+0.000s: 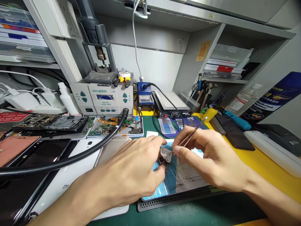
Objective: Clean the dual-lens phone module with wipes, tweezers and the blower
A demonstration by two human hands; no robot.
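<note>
My right hand [208,157] is closed around a pair of metal tweezers [191,135], pinched between thumb and fingers. Their lower tips reach a crumpled piece of white wipe [166,153]. Just under the wipe is a small dark electronic part [161,160] with a round, lens-like spot. My left hand [138,163] grips this part between thumb and fingertips, which partly hide it. Both hands are over a blue-and-grey work pad [170,183] lying on a dark perforated mat [185,196].
A thick black hose [103,146] crosses on the left above phones and a white device back [68,175]. Behind stand a hot-air station [103,97], a tray of circuit boards [115,127], a soldering station [144,94] and a heating plate [171,102]. Tools and a spray can [272,97] line the right.
</note>
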